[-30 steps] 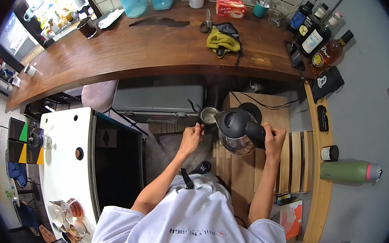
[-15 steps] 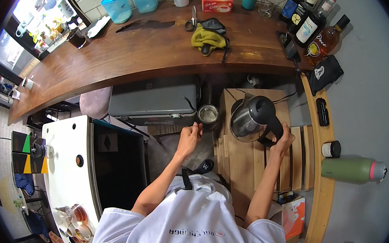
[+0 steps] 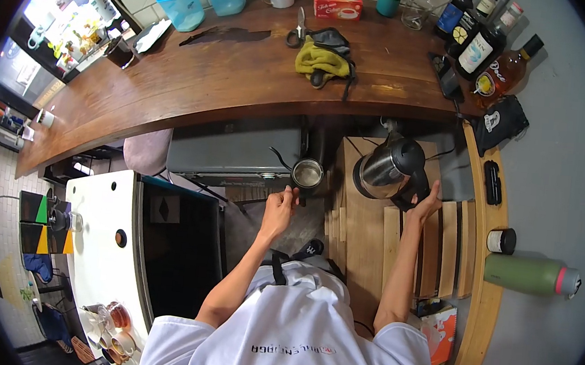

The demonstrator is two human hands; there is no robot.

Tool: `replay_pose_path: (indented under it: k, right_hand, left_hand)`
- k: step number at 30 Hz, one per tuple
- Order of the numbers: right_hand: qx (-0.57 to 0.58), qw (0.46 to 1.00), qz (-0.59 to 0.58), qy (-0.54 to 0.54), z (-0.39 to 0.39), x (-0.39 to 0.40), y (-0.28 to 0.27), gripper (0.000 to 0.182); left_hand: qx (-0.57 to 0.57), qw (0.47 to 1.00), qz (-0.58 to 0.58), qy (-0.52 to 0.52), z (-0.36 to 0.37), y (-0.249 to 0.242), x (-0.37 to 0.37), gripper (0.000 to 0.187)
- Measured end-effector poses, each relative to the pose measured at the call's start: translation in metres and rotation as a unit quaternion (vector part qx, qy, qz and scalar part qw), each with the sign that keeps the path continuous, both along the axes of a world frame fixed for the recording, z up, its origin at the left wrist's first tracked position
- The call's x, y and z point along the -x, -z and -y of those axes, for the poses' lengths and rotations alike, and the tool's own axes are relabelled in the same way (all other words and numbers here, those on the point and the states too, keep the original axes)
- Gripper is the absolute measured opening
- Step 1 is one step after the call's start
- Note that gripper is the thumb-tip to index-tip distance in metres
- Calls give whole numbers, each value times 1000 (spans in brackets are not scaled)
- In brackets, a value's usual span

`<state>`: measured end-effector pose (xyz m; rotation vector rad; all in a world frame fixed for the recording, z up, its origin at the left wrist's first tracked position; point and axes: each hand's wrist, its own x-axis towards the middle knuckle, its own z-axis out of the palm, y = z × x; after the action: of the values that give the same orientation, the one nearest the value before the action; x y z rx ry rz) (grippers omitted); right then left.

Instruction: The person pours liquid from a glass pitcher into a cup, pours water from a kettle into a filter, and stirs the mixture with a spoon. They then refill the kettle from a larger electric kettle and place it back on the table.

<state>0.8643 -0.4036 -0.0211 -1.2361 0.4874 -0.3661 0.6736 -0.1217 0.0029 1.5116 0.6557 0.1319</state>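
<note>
Closed around the handle of a small gooseneck kettle [image 3: 307,173] is my left hand [image 3: 279,212]. The kettle has no lid, its thin dark spout points left, and some liquid seems to show inside. My right hand [image 3: 427,204] is at the black handle of a larger electric kettle [image 3: 387,168], with the fingers partly hidden behind the handle. This kettle has a shiny body and a black lid, and it is over a wooden crate [image 3: 358,223]. Whether its bottom rests on the crate is hard to see.
Above runs a brown wooden counter [image 3: 225,72] with a yellow-green cloth [image 3: 320,61], scissors [image 3: 297,30] and several bottles [image 3: 481,53]. A grey cooler box [image 3: 233,146] stands left of the gooseneck kettle. A green flask [image 3: 528,274] lies on the right ledge. Glassware [image 3: 116,330] stands lower left.
The electric kettle has moved back, away from me, with my right hand following at its handle. My left hand still holds the gooseneck kettle, nearly in place. The whole view has shifted slightly.
</note>
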Motion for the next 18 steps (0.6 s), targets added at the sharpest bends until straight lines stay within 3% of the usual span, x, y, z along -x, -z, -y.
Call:
replay_pose_path:
  k: [7,18]
  right_hand:
    - [26,999,-5,-34,1,-7,23,40]
    - [94,995,-19,-16,1,0,36,48]
  left_hand:
    - [4,999,8,-33,-9,1,0,51]
    - [-1,1000,0,-19,-18,-4,0,52]
